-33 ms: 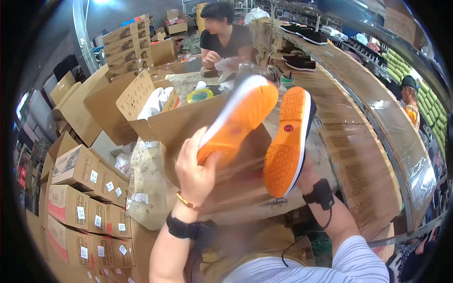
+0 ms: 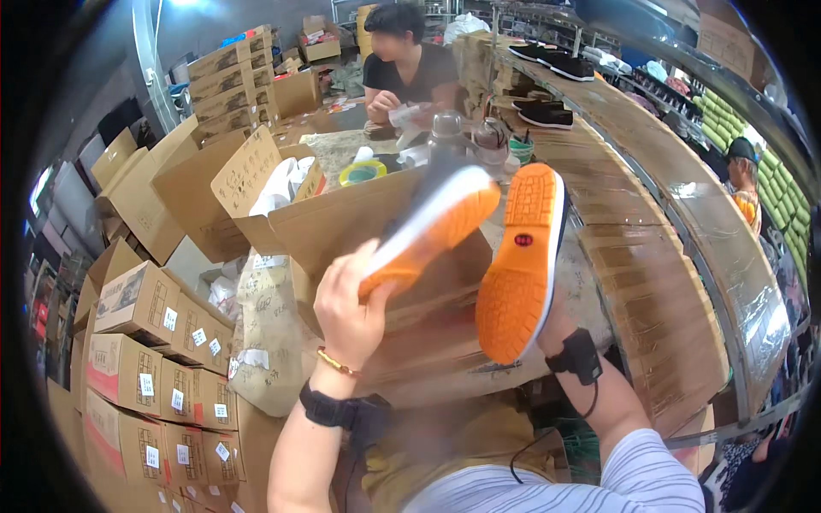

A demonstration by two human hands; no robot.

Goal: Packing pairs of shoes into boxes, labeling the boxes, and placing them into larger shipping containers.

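Note:
My left hand grips the toe or heel end of a dark shoe with a white sidewall and an orange sole, thumb on the sole. That shoe is tilted on its side and somewhat blurred. A second shoe, sole towards me, stands upright to its right, with a small dark round mark mid-sole. Behind it is my right hand, fingers hidden by the shoe, holding it. Both shoes are in the air over an open cardboard box on the table.
Stacked shoe boxes stand at the left. On the table lie a roll of yellow tape and a clear bottle. A rack on the right carries dark shoes. Another person sits across the table.
The shoe in my left hand has rolled, showing less sole and more of its dark upper. The other shoe has shifted very slightly down and left.

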